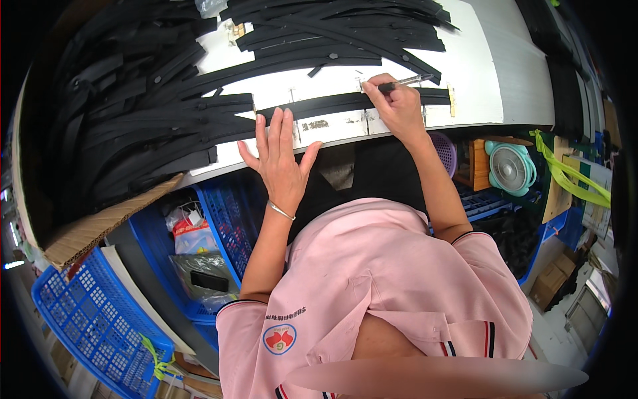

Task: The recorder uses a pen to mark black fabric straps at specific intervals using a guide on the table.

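A long black strip, which looks like a zipper tape with a line along its middle, lies across the white board. My left hand rests with fingers apart, its fingertips on the strip's left part. Further right, my right hand holds a pen with a dark grip and clear barrel between thumb and fingers, just over the strip's edge. The pen's tip is hard to make out. Dark marks and tape pieces show on the board along the strip.
Black strips pile up in a cardboard box at the left, and more strips lie at the back of the board. Below the table edge are blue baskets, a phone and a small teal fan.
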The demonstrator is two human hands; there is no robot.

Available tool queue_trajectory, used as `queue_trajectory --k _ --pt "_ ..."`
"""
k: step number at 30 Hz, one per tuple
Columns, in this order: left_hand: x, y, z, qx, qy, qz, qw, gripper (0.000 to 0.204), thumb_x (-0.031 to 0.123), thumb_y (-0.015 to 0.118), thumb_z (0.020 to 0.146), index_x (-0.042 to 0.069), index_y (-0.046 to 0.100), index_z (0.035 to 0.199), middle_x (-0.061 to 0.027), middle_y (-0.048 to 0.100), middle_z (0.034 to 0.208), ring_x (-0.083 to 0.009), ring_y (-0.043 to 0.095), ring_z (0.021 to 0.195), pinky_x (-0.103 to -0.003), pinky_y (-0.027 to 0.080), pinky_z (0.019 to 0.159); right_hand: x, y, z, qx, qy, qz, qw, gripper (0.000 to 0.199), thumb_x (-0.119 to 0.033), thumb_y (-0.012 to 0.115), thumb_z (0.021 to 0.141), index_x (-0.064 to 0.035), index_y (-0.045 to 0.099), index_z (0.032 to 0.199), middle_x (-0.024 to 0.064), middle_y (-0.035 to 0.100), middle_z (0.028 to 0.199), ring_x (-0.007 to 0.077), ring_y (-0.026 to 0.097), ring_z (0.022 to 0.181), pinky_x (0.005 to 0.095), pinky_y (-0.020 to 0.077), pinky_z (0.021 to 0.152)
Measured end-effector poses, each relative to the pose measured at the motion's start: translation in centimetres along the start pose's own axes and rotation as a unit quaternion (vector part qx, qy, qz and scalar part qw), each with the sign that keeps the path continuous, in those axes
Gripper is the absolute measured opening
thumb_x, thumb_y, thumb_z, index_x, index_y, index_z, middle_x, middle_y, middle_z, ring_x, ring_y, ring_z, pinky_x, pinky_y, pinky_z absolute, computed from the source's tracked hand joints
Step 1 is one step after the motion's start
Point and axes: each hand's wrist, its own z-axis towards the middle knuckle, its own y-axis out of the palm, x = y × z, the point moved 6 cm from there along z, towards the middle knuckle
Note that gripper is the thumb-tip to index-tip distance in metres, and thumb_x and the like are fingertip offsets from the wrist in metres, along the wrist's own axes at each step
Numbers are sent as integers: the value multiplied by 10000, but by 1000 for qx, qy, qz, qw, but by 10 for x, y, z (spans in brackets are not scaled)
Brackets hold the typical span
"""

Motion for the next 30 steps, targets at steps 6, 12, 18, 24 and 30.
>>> queue_trajectory --k 6,12,18,24,30 --pt "8 -3 1 -6 -4 -16 1000 779 512 735 893 102 499 1513 -33 463 1583 -303 267 1541 -639 -49 1203 -1 -1 0 -1 -9 -30 1000 170 -178 722 966 -23 710 897 35 572 551 122 515 447 284 390 460" --pt "64 -7 31 65 87 -241 964 445 189 751 903 88 656 1325 -100 595 1413 -297 525 1332 -557 242 1192 -2 1 -1 8 -44 -35 998 162 -177 728 961 -34 705 889 38 572 557 129 512 440 285 385 456" --pt "75 16 61 76 45 -272 958 114 71 777 830 61 758 943 -39 686 997 -231 625 956 -369 413 889 -2 1 -3 -33 13 -48 998 213 -124 712 960 62 706 856 36 731 866 128 612 561 282 435 528" --pt "75 16 63 73 34 -267 960 107 74 792 814 70 769 919 -34 688 993 -224 629 952 -360 413 888 5 -5 -5 -63 46 40 996 196 -87 731 926 72 691 818 67 719 788 116 563 539 275 410 510" --pt "77 17 63 74 38 -270 959 114 76 794 816 67 773 928 -36 690 987 -227 629 957 -363 413 889 4 -3 -4 -76 -41 7 996 154 -59 754 887 53 701 795 65 683 688 122 525 501 293 382 484"
